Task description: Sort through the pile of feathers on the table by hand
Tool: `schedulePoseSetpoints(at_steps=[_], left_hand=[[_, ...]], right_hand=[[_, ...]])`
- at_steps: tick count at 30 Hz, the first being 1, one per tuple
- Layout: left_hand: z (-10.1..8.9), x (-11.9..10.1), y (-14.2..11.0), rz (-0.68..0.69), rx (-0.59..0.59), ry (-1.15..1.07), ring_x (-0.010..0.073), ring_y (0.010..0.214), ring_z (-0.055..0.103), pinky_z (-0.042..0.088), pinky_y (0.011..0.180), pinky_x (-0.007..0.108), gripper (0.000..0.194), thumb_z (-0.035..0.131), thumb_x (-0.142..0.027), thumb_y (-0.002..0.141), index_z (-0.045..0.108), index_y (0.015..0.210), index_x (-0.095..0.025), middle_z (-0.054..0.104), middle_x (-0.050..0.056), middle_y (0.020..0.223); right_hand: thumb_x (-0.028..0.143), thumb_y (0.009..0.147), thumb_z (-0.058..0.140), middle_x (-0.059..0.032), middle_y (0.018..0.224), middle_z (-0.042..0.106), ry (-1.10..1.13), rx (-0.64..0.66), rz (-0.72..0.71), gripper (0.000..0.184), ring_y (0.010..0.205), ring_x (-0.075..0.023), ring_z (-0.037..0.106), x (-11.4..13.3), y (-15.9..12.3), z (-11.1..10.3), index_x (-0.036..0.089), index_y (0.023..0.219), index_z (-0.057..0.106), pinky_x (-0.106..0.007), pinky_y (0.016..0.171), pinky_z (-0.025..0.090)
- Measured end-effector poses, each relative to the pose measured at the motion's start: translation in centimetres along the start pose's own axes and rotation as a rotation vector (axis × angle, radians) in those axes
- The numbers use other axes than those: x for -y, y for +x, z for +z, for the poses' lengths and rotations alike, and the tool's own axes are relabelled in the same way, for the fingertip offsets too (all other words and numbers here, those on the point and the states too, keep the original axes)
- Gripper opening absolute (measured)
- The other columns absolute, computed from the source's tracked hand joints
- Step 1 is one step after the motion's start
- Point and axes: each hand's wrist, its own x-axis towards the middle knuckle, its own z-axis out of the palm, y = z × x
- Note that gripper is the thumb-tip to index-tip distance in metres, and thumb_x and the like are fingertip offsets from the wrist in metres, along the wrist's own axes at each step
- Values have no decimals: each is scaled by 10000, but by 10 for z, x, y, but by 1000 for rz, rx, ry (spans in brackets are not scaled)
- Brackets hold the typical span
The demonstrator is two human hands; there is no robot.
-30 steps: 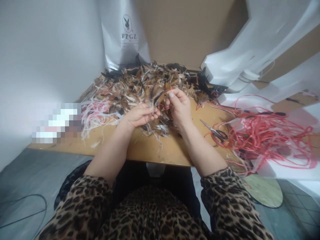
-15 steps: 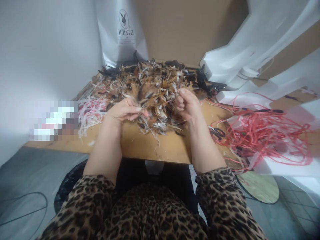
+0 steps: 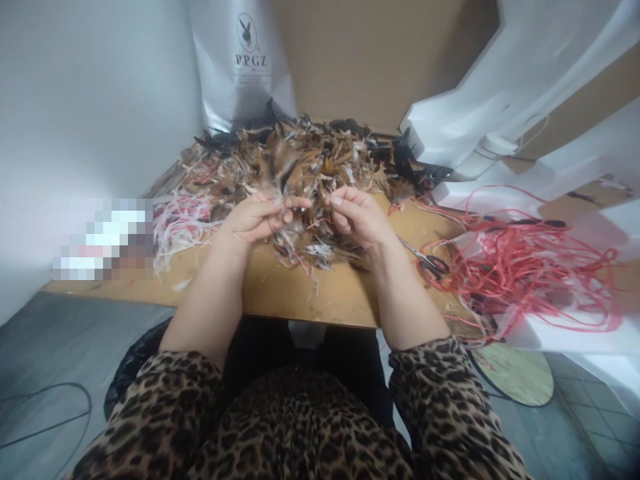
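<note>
My left hand (image 3: 260,217) pinches a small bunch of brown feathers (image 3: 283,163), which stands up blurred above its fingers. Its index finger points toward my right hand (image 3: 356,213). That hand is closed in a pinch, a short gap away; a fine reddish strand shows near its fingertips, but I cannot make out what it grips. Beneath and behind both hands spreads a large heap of brown, black and white feathers (image 3: 330,160).
Scissors (image 3: 433,263) lie on the wooden table (image 3: 310,293), right of my right forearm. Tangled red cords (image 3: 540,267) spread at the right. White and pink strips (image 3: 183,223) lie at the left. A printed white bag (image 3: 245,87) stands behind the heap.
My right hand has moved left, closer to my left hand. My left index finger now stretches out to the right. The scissors show more fully beside my right forearm.
</note>
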Motion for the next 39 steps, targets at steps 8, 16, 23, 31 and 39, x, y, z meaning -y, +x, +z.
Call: schedulePoseSetpoints(at_steps=[8, 16, 23, 31, 39], left_hand=[[11, 24, 14, -189, 46, -30, 125, 596, 710, 526, 512, 128, 94, 653, -31, 812, 738, 773, -44, 758, 142, 793], [21, 25, 11, -239, 59, 28, 139, 605, 719, 568, 558, 152, 120, 639, -31, 831, 750, 786, -22, 761, 150, 777], [25, 23, 13, -244, -97, 44, 96, 505, 669, 527, 498, 126, 190, 585, -29, 876, 726, 749, -29, 721, 106, 637], [27, 27, 15, -173, -148, 141, 82, 490, 652, 513, 493, 120, 110, 667, -78, 842, 719, 767, -17, 714, 98, 624], [28, 30, 10, -200, -34, 429, 101, 549, 676, 506, 505, 144, 194, 753, -224, 788, 715, 700, -56, 727, 108, 661]], right_hand=[[455, 799, 737, 84, 458, 474, -118, 20, -111, 305, 397, -31, 331, 5, -8, 8, 183, 774, 603, -173, 418, 272], [451, 822, 717, 75, 503, 498, -86, 4, -162, 287, 420, -39, 370, -1, -6, 7, 182, 816, 616, -179, 435, 308], [480, 786, 741, 79, 510, 502, -89, -40, -185, 318, 406, -46, 387, -2, -4, 5, 193, 820, 607, -186, 408, 305], [500, 772, 745, 70, 511, 537, -148, -90, -236, 336, 418, -62, 429, 6, -6, 10, 202, 805, 591, -203, 426, 343], [502, 783, 733, 53, 584, 576, -235, -140, -294, 335, 499, -67, 497, 8, -7, 9, 196, 808, 600, -214, 524, 429]])
